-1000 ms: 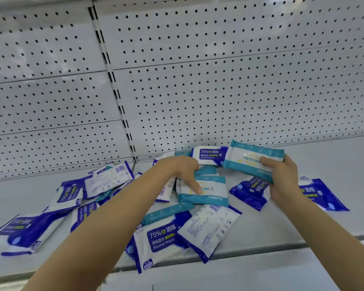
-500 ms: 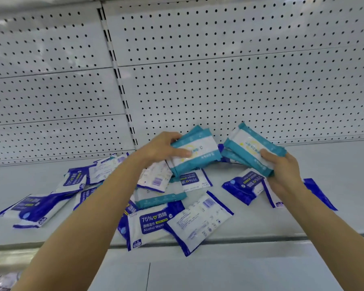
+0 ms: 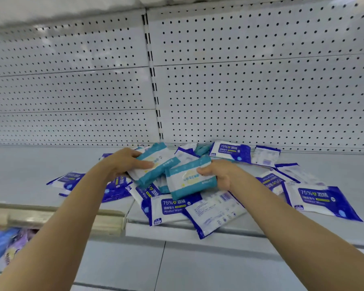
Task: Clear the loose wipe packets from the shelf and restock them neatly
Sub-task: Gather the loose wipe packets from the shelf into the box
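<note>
Wipe packets: I hold a teal packet (image 3: 156,164) in my left hand (image 3: 122,162) and another teal packet (image 3: 189,179) in my right hand (image 3: 221,175), both lower than half a second ago and brought almost together above the blue alcohol-wipe pile (image 3: 172,206) on the shelf (image 3: 29,175). I judge gathering has only begun; most packets remain loose.
</note>
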Demonstrator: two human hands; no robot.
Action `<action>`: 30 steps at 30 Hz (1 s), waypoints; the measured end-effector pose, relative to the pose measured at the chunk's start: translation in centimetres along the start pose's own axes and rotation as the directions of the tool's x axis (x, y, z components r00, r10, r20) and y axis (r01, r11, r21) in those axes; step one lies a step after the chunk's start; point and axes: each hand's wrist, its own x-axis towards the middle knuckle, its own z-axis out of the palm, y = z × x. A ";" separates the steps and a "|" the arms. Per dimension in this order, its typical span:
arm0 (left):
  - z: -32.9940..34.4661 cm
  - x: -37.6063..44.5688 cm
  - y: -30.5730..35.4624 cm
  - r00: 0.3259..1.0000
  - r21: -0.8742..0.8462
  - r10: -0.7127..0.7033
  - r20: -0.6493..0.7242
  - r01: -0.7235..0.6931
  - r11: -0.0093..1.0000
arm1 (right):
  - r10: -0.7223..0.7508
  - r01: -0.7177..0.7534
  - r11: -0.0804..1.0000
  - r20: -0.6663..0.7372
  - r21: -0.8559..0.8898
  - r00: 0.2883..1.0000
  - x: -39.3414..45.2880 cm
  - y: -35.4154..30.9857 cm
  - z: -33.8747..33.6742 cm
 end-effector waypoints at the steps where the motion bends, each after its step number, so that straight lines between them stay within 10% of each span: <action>1: 0.0 0.0 -0.5 1.000 -0.002 -0.022 -0.003 0.022 1.000 | -0.002 0.001 0.999 -0.021 -0.042 1.000 0.5 0.0 0.4; 18: 1.3 1.5 -2.8 0.995 -0.020 -0.056 0.085 0.058 0.998 | 0.045 -0.097 0.941 -0.164 -0.325 0.985 2.1 -0.4 2.0; 30: 1.1 0.9 -3.0 0.994 -0.038 -0.016 0.111 0.021 0.999 | 0.068 -0.079 0.994 -0.150 -0.069 0.986 1.3 0.3 2.7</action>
